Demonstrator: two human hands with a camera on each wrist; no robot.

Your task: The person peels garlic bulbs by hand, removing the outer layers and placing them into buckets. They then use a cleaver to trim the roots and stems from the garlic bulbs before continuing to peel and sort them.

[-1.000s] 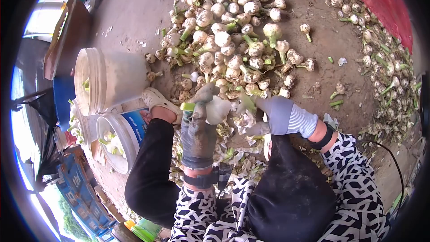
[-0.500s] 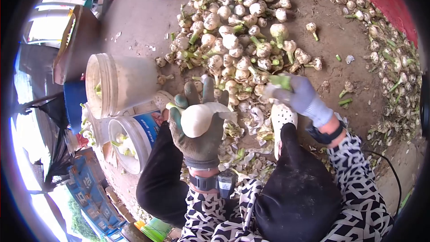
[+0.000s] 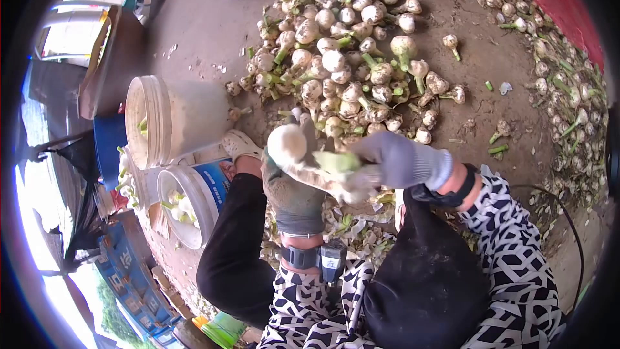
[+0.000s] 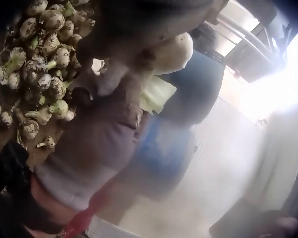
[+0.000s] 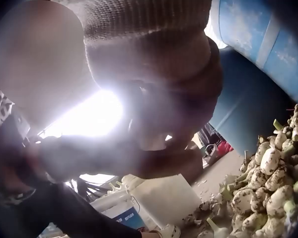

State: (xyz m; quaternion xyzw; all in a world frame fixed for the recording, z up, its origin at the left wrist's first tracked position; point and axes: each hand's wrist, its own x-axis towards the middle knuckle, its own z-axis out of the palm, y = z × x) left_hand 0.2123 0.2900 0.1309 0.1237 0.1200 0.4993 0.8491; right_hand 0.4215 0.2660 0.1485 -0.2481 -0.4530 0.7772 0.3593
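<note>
In the head view a peeled white garlic bulb [image 3: 287, 145] lies in the gloved left hand [image 3: 295, 197], whose fingers curl around it. The gloved right hand [image 3: 400, 160] meets the left one and pinches pale green leafy skin [image 3: 337, 162] beside the bulb's stem side. Part of the white bulb [image 4: 174, 54] and the green piece [image 4: 158, 93] show in the left wrist view, next to the right hand [image 4: 94, 139]. The right wrist view is dark and blurred around the fingers.
Unpeeled garlic [image 3: 332, 60] is heaped ahead of the hands, with more along the right side. A tall white bucket [image 3: 184, 113] and a smaller bucket holding bulbs [image 3: 205, 187] stand at the left. Peelings [image 3: 361, 236] litter the ground between the legs.
The right hand swung away rightward with a green piece, then came back to the left hand. The left hand opened palm up under the bulb and now has its fingers curled round it.
</note>
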